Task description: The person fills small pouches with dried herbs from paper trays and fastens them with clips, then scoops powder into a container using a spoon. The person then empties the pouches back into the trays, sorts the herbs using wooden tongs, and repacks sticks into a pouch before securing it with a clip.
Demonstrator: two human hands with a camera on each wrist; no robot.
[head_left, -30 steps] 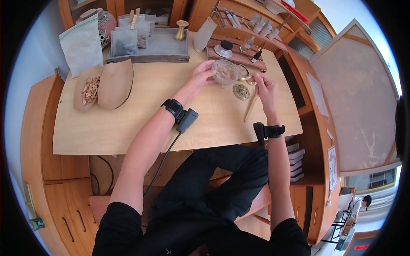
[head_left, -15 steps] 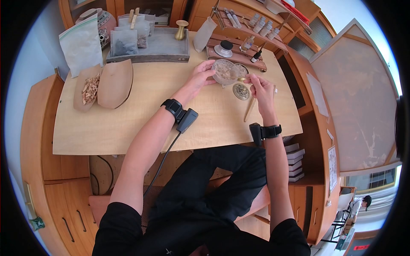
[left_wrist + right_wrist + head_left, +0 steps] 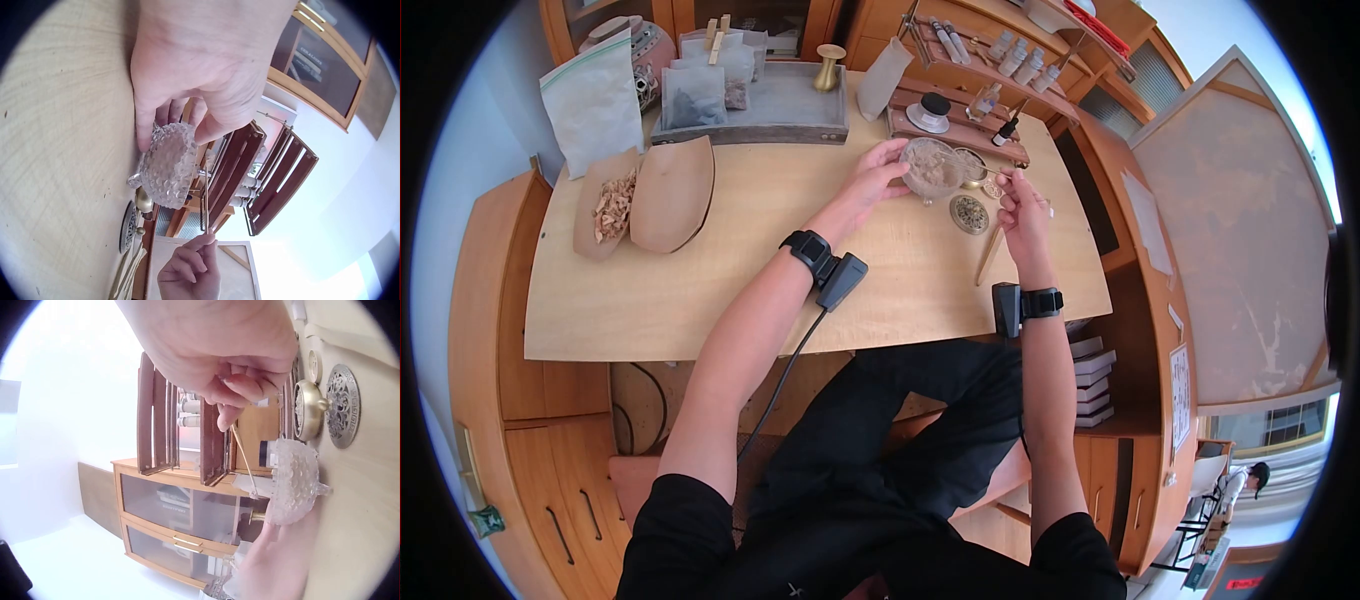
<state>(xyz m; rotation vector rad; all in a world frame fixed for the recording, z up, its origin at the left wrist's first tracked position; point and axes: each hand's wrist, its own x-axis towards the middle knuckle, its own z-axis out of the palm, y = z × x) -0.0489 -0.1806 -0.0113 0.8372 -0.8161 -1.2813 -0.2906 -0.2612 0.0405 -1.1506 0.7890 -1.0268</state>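
Note:
My left hand point(image 3: 875, 178) grips a clear, knobbly glass bowl point(image 3: 169, 165) by its side, thumb at the rim. Inside the bowl lies brownish-grey powder point(image 3: 935, 165). Between thumb and fingers, my right hand point(image 3: 1025, 210) pinches a thin brass-coloured spoon point(image 3: 242, 453). Its small tip hangs over the bowl's rim in the right wrist view. Right of the bowl stands a round brass burner point(image 3: 308, 412) with pale contents. Its pierced metal lid point(image 3: 969, 214) lies on the table just in front.
A wooden stick point(image 3: 988, 258) lies below my right hand. Behind stands a tiered wooden rack point(image 3: 960, 130) with small bottles. To the left are a grey tray point(image 3: 790, 130) with bags, and paper boats point(image 3: 672, 195), one holding wood chips.
My right hand moved left, bringing the spoon over the bowl, then drew back a little to the right with it. The left hand keeps its grip on the bowl.

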